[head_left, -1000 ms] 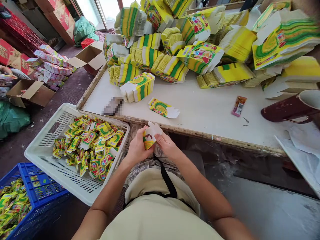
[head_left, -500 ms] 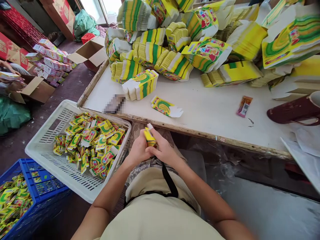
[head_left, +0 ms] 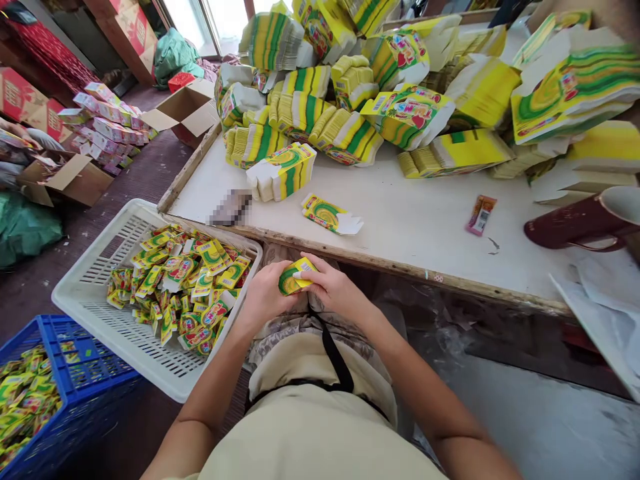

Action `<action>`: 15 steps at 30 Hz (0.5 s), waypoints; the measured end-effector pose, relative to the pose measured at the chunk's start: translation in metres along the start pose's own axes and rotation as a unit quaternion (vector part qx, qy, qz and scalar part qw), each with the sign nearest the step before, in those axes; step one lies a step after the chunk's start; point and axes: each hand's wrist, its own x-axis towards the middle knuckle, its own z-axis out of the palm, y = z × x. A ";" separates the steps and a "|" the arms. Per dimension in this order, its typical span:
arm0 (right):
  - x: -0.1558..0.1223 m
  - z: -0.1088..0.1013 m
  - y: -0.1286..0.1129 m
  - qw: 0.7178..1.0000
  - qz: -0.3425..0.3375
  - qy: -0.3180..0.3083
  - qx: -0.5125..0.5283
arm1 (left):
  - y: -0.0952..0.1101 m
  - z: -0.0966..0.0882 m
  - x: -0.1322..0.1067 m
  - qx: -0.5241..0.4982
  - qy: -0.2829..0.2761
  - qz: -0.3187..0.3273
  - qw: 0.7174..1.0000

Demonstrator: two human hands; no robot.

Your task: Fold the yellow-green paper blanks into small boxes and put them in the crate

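Both my hands hold one small yellow and green carton [head_left: 294, 277] over my lap, just below the table's front edge. My left hand [head_left: 265, 295] grips its left end and my right hand [head_left: 334, 288] closes over its right end and top. The carton is folded into a box shape with its flaps tucked in. A single flat carton blank [head_left: 327, 215] lies on the white table [head_left: 410, 220] just beyond my hands. A short stack of blanks [head_left: 281, 173] sits behind it.
A white plastic crate [head_left: 125, 230] of folded cartons stands at my left, a blue crate [head_left: 75, 393] below it. Heaps of blanks cover the table's back. A dark red mug [head_left: 585, 223] and a small wrapper [head_left: 480, 215] lie at right. Open cardboard boxes sit on the floor.
The carton's white flaps were open a second ago; my hands have pressed them in and turned the box sideways, so it now lies closed between my fingers.
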 end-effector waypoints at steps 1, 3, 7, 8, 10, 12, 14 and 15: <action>0.001 -0.006 0.000 1.000 -0.004 -0.018 -0.004 | 0.000 -0.002 0.002 0.003 -0.016 0.009 1.000; 0.003 -0.018 -0.001 0.998 -0.015 -0.055 -0.001 | 0.002 -0.005 0.006 0.011 -0.047 0.032 0.998; 0.006 -0.021 -0.003 1.000 0.020 -0.015 0.001 | 0.008 -0.003 0.013 0.039 -0.047 0.054 0.997; 0.006 -0.018 -0.003 0.999 0.034 0.012 -0.003 | 0.010 -0.002 0.014 0.045 -0.041 0.052 0.997; 0.005 -0.013 -0.001 0.998 0.051 0.032 -0.001 | 0.010 0.001 0.013 0.039 -0.036 0.045 0.998; 0.003 -0.009 0.002 0.999 0.047 -0.005 0.020 | 0.007 0.002 0.011 0.016 -0.044 0.036 0.998; 0.001 -0.007 0.006 0.997 0.038 -0.039 0.047 | 0.003 0.003 0.008 -0.005 -0.052 0.025 0.998; 0.001 -0.005 0.007 0.997 0.037 -0.039 0.054 | 0.001 0.003 0.007 -0.009 -0.055 0.021 0.998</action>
